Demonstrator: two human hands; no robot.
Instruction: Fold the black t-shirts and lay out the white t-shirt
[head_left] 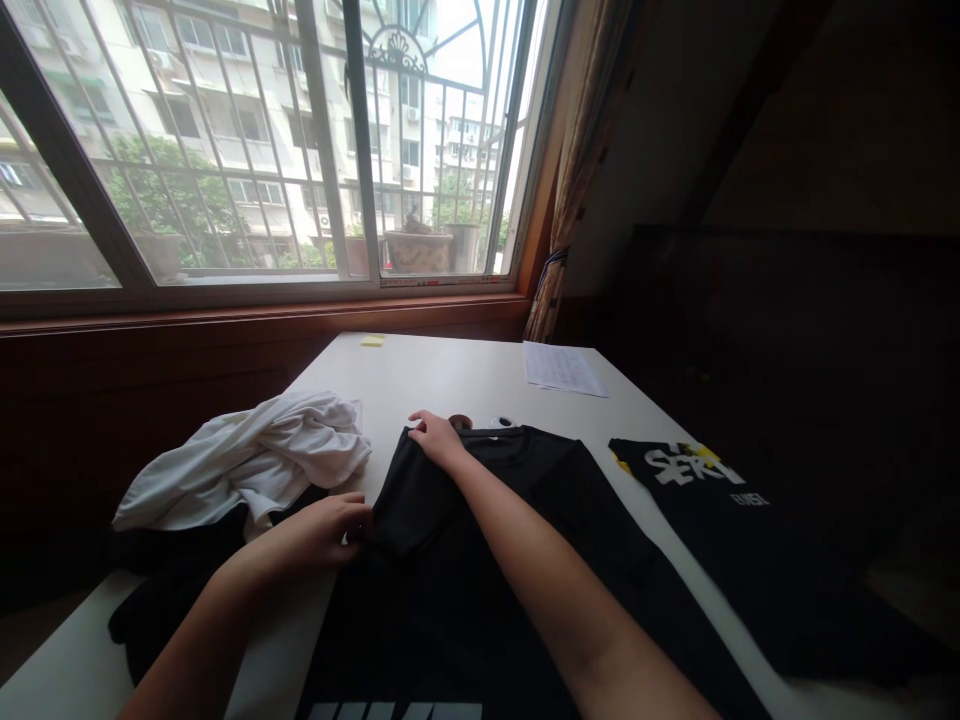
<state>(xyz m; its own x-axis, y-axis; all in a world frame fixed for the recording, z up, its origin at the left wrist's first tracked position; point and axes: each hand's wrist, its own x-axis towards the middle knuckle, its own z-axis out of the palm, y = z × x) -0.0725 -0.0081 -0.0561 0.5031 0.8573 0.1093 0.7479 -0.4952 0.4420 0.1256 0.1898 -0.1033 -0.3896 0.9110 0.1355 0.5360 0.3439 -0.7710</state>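
Note:
A black short-sleeved T-shirt (570, 510) lies spread on the white table, with its collar at the far end and pale print at the near edge. My left hand (337, 530) is closed in a pinch at the edge of the sleeve on the left. Reaching across the shirt, my right hand (439, 440) has its fingers bent at the top of the left-hand shoulder, gripping the cloth there. Parts of the fingertips of both hands are hidden. Just beyond the collar are a small brown round object (460, 422) and a white and black object (504, 422), both partly covered.
White crumpled cloth (255, 455) lies on the left over dark cloth (165, 600). To the right is another black garment (720, 530) with white and yellow print. Printed paper (564, 369) and yellow notes (373, 341) lie near the far table edge (450, 345), below a barred window.

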